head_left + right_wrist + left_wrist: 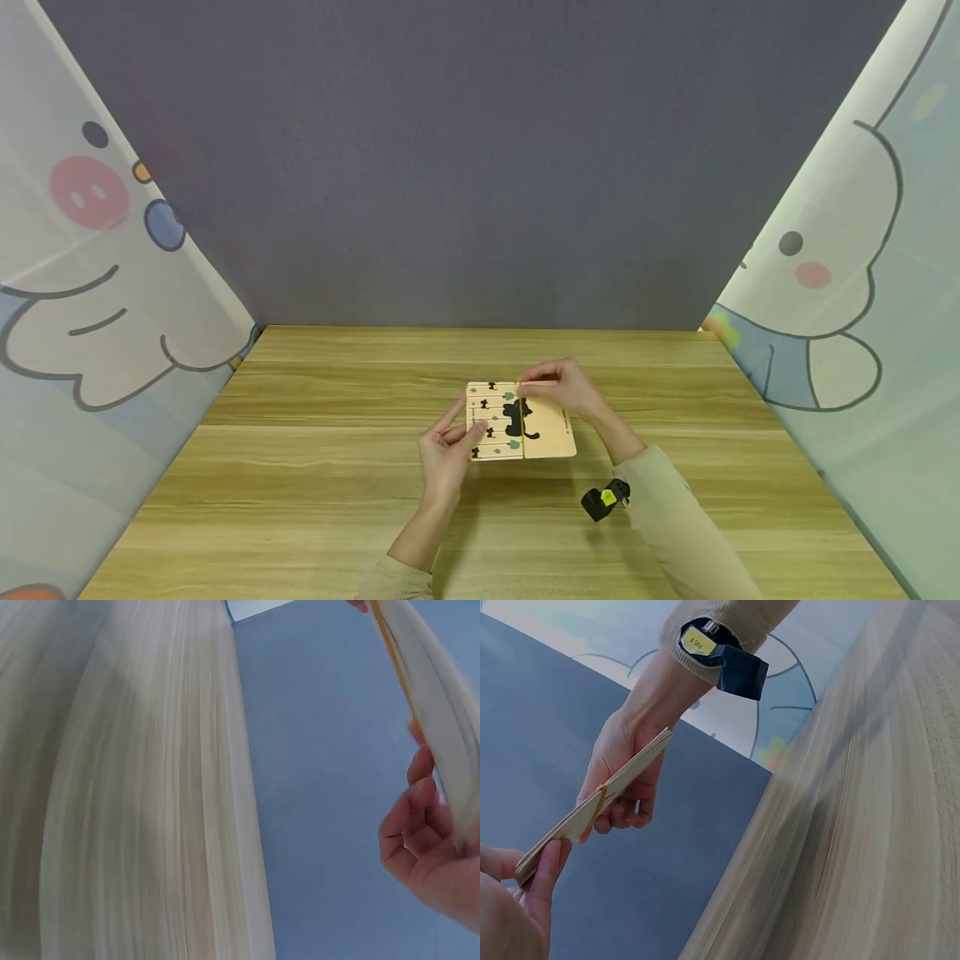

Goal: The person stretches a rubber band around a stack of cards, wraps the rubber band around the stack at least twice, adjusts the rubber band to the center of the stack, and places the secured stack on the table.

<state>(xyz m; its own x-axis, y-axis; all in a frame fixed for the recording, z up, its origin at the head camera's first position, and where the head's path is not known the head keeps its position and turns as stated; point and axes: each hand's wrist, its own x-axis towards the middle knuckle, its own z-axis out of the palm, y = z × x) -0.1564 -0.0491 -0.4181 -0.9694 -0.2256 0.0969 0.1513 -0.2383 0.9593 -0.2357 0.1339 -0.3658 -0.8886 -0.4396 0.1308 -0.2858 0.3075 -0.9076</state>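
Observation:
A thin cream stack of cards point(551, 433), printed with black cats and green shapes, is held tilted above the table. Around its middle runs a yellow rubber band point(522, 433). My left hand point(444, 458) pinches the stack's left end, thumb on the printed face and fingers behind. At the top edge, my right hand point(564, 387) pinches the rubber band where it crosses the stack. Seen edge-on in the left wrist view, the stack point(634, 765) shows several thin layers. The right wrist view shows the right hand point(427, 832) with curled fingers beside the band.
Below the hands lies a wood-grain table point(315, 467). A grey panel point(480, 167) rises at its back edge, and cartoon-printed curtains point(817, 208) flank both sides. A black wrist device point(600, 502) sticks out from the right cuff.

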